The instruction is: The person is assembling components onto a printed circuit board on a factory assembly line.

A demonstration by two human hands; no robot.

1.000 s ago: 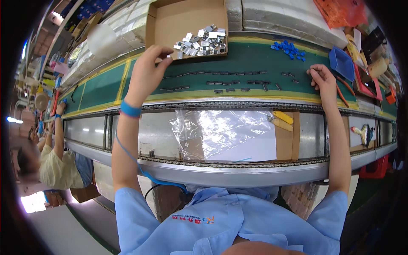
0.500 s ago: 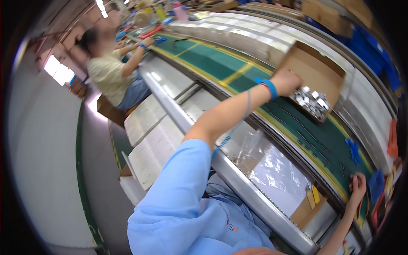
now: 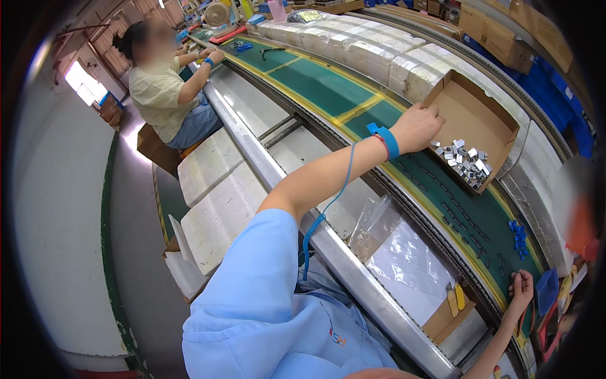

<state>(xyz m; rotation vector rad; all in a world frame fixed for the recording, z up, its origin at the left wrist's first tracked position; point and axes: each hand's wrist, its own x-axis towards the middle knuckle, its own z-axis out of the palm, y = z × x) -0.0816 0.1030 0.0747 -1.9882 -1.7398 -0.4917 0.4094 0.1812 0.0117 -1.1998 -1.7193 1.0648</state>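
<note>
My left hand (image 3: pixel 416 128), with a blue strap (image 3: pixel 387 143) at its wrist, is above the near edge of a shallow cardboard box (image 3: pixel 472 117). Its fingers are pinched together, and anything between them is hidden. Small shiny metal pieces (image 3: pixel 467 165) lie heaped in the box's near corner. Thin dark strips and short dark pieces (image 3: pixel 457 211) form rows on the green belt (image 3: pixel 416 183). At the belt's right end, my right hand (image 3: pixel 521 287) has curled fingers close to the last dark pieces. What it holds, if anything, cannot be made out. Small blue parts (image 3: pixel 519 240) are piled beyond it.
Beneath the belt, a metal-edged shelf holds clear plastic bags (image 3: pixel 404 262) and yellow-handled tools (image 3: pixel 456 298). A blue bin (image 3: pixel 546 290) stands beside my right hand. White foam blocks (image 3: pixel 416 69) line the far side. Another person (image 3: pixel 161 95) sits farther along at the left.
My left hand has shifted slightly left relative to the box, its fingers still together. My right hand stays by the dark pieces. The whole view has shifted slightly.
</note>
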